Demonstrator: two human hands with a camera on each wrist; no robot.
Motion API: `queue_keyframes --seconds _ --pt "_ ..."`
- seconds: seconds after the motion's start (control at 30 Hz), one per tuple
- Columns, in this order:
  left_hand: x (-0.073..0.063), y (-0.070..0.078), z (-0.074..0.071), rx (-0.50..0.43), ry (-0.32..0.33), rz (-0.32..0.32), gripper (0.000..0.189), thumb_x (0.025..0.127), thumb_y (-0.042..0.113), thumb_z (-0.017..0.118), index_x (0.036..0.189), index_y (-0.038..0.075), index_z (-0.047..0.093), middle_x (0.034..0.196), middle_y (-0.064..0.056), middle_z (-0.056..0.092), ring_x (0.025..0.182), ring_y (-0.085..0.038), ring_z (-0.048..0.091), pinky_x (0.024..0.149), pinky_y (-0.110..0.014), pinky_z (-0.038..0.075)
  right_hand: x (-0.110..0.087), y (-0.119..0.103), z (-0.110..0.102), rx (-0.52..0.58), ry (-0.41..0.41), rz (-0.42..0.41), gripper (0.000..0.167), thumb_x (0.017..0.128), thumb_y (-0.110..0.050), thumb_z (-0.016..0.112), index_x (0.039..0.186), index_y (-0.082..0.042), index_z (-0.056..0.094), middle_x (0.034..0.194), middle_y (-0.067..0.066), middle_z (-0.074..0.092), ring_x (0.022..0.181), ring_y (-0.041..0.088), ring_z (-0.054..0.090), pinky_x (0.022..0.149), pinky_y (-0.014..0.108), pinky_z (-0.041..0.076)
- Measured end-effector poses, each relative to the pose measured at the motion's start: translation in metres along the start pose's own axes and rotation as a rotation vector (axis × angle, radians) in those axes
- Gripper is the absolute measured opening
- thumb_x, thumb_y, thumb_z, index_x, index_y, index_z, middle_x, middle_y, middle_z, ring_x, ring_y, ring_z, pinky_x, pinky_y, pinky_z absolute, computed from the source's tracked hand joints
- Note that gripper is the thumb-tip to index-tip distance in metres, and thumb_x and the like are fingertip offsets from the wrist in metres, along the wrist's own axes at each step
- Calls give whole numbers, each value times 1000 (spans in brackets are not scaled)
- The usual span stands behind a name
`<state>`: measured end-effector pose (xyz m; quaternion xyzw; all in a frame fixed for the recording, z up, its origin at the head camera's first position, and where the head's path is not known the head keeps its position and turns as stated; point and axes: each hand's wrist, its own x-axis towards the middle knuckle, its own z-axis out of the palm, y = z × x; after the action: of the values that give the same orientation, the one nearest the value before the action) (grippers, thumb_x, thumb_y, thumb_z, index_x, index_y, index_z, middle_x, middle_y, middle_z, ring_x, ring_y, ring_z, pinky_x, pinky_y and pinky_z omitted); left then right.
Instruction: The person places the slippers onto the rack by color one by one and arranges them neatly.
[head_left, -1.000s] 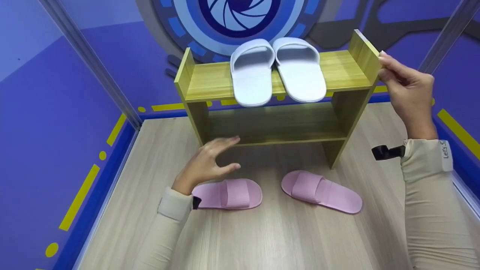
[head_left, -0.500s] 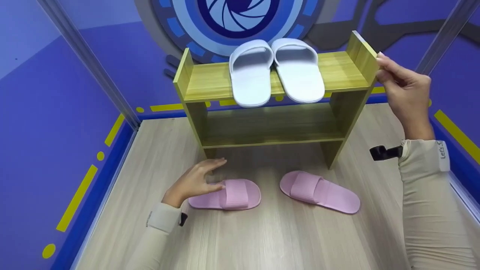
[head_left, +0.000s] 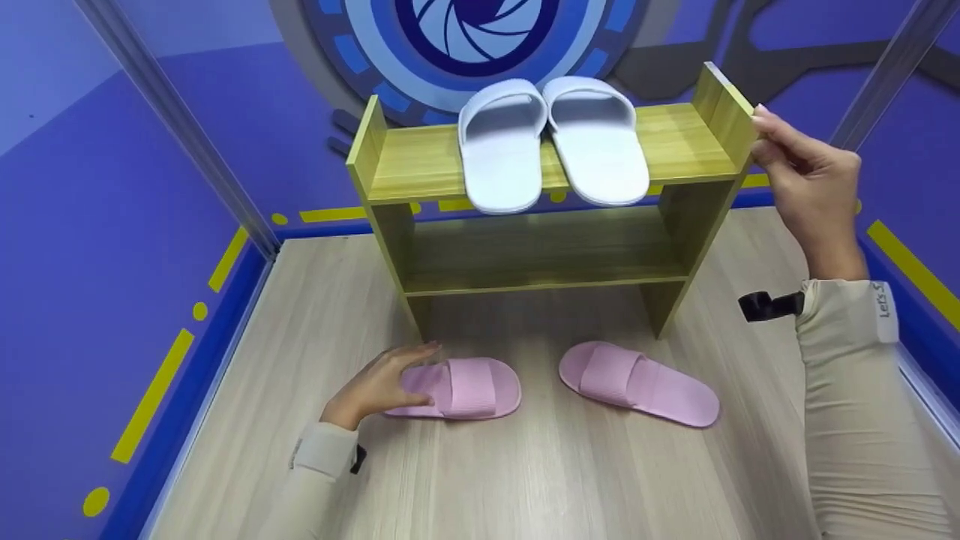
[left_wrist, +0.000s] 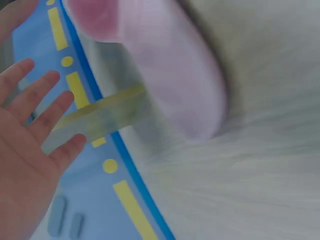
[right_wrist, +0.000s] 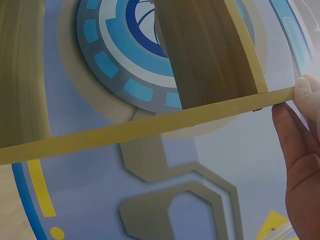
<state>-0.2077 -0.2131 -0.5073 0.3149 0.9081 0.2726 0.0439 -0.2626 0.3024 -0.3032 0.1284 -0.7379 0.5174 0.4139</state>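
Note:
Two pink slippers lie on the floor before a wooden shoe rack (head_left: pixel 547 287). Over the heel end of the left pink slipper (head_left: pixel 472 388), my left hand (head_left: pixel 375 388) is spread with thumb and fingers apart. The left wrist view has this palm at the left, fingers extended, and the slipper (left_wrist: pixel 175 75), blurred, across from it. My right hand (head_left: pixel 817 176) pinches the upper front edge of the rack's right side panel. Thumb and fingers meet on that panel edge (right_wrist: pixel 125 130) in the right wrist view. The right pink slipper (head_left: pixel 637 384) lies angled, apart from both hands.
A pair of white slippers, a left one (head_left: pixel 504 165) and a right one (head_left: pixel 600 154), sits on the rack's top shelf, heels overhanging its front edge. Blue printed walls (head_left: pixel 112 262) enclose the wood-look floor (head_left: pixel 525 480) on the left, back and right.
My left hand has moved down and to the left, from before the rack's lower shelf to the left pink slipper's heel. The right hand keeps its hold on the rack.

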Motion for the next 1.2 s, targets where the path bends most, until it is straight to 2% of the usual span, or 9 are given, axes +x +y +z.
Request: queue_keyframes --seconds 0.17,0.33,0.53,0.77,1.0,1.2 --pt "-8 -11 9 28 16 -4 72 68 23 86 134 12 58 137 -11 57 127 -34 52 107 -50 40 -1 -1 0 -7 -7 -49 25 84 1 69 109 -3 73 115 7 70 107 8 67 80 12 53" --pt "-16 -22 15 54 26 -6 76 65 24 88 133 11 58 136 -15 57 125 -34 53 106 -51 41 -1 -2 1 -3 -3 -49 25 84 1 69 109 -4 73 115 7 70 106 9 67 80 12 53" --pt "-23 -30 19 79 10 -63 80 63 26 89 134 8 57 137 -13 57 124 -34 54 105 -50 41 -1 0 1 -7 -1 -56 25 84 3 69 108 -1 73 114 6 70 108 8 66 80 12 53" --pt "-25 -36 22 54 -5 -109 81 62 25 89 135 7 56 138 -14 55 126 -35 52 107 -50 40 -1 0 1 15 0 -33 25 84 4 69 108 -1 72 114 7 70 108 9 66 82 12 52" --pt "-25 -41 26 -3 -41 -170 81 64 24 88 136 7 55 140 -13 54 130 -32 49 109 -48 39 -2 0 0 -14 -24 -74 27 84 2 68 111 -4 72 116 6 69 108 10 66 80 12 53" --pt "-27 -41 25 -41 -30 -181 80 65 25 88 135 4 55 140 -13 54 132 -32 48 110 -48 38 -1 1 1 54 -4 -8 26 83 7 67 108 2 71 115 6 70 108 7 66 79 11 53"
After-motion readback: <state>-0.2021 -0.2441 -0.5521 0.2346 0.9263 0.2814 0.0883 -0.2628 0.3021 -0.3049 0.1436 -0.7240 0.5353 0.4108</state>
